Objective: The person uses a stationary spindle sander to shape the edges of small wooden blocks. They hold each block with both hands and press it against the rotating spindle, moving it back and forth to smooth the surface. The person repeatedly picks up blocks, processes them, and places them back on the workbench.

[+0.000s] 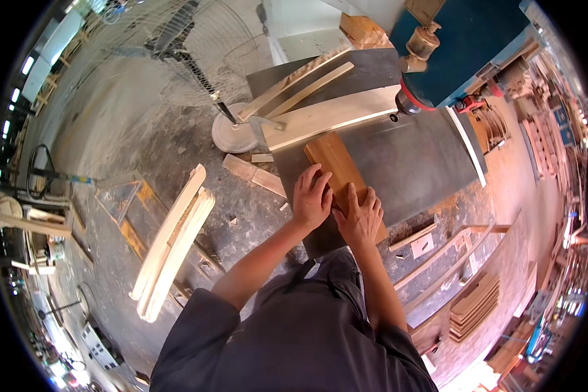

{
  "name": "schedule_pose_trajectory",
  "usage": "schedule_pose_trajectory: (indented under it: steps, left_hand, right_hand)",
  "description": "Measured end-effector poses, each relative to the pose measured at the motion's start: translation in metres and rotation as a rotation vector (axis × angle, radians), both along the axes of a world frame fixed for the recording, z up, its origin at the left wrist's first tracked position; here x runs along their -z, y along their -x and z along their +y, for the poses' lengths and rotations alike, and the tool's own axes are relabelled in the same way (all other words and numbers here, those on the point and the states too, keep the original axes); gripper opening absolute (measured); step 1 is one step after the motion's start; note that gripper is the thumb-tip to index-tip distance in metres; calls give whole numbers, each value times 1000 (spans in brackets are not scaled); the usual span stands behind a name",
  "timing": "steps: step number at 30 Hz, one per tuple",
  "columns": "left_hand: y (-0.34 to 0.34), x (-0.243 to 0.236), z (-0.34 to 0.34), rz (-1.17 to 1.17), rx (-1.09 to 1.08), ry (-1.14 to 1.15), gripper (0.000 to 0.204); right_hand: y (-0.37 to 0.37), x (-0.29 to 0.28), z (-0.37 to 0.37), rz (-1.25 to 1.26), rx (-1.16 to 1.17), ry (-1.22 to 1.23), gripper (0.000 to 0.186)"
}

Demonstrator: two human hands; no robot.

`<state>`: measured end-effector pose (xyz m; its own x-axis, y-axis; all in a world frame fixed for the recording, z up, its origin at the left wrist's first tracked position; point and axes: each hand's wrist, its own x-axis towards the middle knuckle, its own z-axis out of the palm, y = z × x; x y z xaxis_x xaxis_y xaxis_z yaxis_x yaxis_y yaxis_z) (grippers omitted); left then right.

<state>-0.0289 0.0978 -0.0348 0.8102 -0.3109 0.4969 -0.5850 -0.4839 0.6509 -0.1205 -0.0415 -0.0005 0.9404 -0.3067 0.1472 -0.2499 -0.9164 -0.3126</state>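
Observation:
A reddish-brown wooden board point(336, 160) lies at a slant on the dark metal machine table point(418, 160) in front of me. Curled over the board's left edge are the fingers of my left hand point(312, 199). My right hand point(361, 219) grips the nearer part, its fingers bent over the top and right side. The two hands are close together, and both are closed on the board. Beyond its far end a pale wooden fence strip point(336, 117) crosses the table. Right of that strip hangs a machine head with a red-rimmed guard point(413, 97).
Two thin wood strips point(307, 88) rest at the table's far left. A pedestal fan point(235, 127) stands behind them. Curved pale timbers point(173, 248) are stacked left of me. At the right are a wooden frame point(438, 261) and stacked brown boards point(473, 307).

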Motion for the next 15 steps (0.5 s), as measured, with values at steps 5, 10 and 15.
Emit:
schedule_pose_trajectory:
  steps: [5, 10, 15]
  left_hand:
    - [-27, 4, 7, 7, 166, -45, 48]
    - [-51, 3, 12, 31, 229, -133, 41]
    - [-94, -14, 22, -152, 315, -297, 33]
  right_hand:
    - [-16, 20, 4, -123, 71, 46, 73]
    - [-30, 24, 6, -134, 116, 4, 64]
    - [-36, 14, 10, -169, 126, -30, 61]
